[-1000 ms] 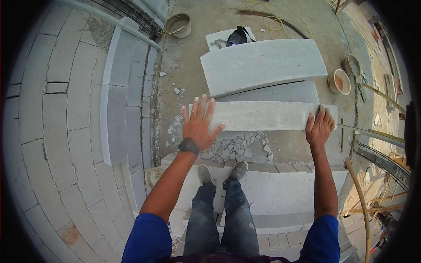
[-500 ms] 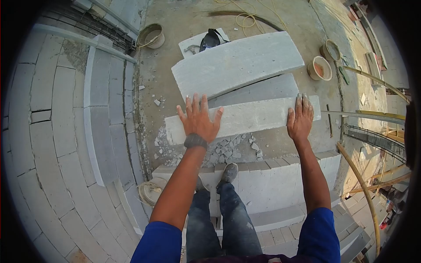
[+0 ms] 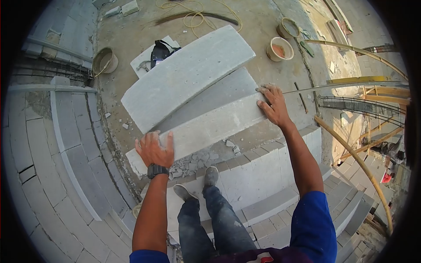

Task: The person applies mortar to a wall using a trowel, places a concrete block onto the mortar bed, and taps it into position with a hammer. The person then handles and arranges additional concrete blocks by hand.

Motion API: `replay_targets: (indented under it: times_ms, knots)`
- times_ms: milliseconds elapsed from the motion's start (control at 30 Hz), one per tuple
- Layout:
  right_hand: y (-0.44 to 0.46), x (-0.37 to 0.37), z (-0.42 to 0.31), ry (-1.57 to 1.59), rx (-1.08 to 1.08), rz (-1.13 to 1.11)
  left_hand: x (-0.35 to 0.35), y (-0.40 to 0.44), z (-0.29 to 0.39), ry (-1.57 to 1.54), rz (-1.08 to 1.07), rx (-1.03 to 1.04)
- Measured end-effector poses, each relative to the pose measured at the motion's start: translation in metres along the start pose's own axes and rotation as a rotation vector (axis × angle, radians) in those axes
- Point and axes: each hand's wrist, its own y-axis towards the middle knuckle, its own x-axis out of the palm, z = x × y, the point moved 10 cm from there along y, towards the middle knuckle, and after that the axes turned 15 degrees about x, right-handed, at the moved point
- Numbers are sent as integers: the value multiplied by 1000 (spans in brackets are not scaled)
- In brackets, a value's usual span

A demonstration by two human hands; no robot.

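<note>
Concrete floor [image 3: 131, 39] spreads beyond the fingers: left hand [image 3: 152, 151] splayed, right hand [image 3: 274, 107] loosely parted, both touching a narrow block [image 3: 210, 127], seemingly cut already; remaining work unclear.

The left hand [image 3: 155, 151] is covering part of the narrow block [image 3: 210, 123] — the broad slab [image 3: 188, 74] is partly hiding a black strapped item [image 3: 159, 52].
</note>
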Motion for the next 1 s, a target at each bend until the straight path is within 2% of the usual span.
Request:
replay_targets:
  times_ms: [300, 500, 600, 700, 800, 900, 967, 1000]
  knots:
    - [4, -1, 10, 114, 112, 57, 2, 2, 1, 20, -13, 25]
    - [4, -2, 8, 51, 71, 176, 4, 2, 3, 20, -34, 33]
    - [7, 3, 14, 20, 157, 249, 3, 4, 2, 26, -31, 39]
    - [6, -3, 21, 133, 221, 308, 5, 2, 3, 5, -37, 32]
    - [6, 4, 17, 47, 246, 215, 5, 3, 0, -3, -34, 24]
    - [-8, 15, -31, -398, 239, 311, 6, 3, 0, 19, -19, 27]
    - [-27, 58, -83, -263, 159, 62, 6, 2, 1, 23, -42, 23]
    - [-43, 74, -125, -197, 38, -21, 7, 1, 2, 21, -43, 25]
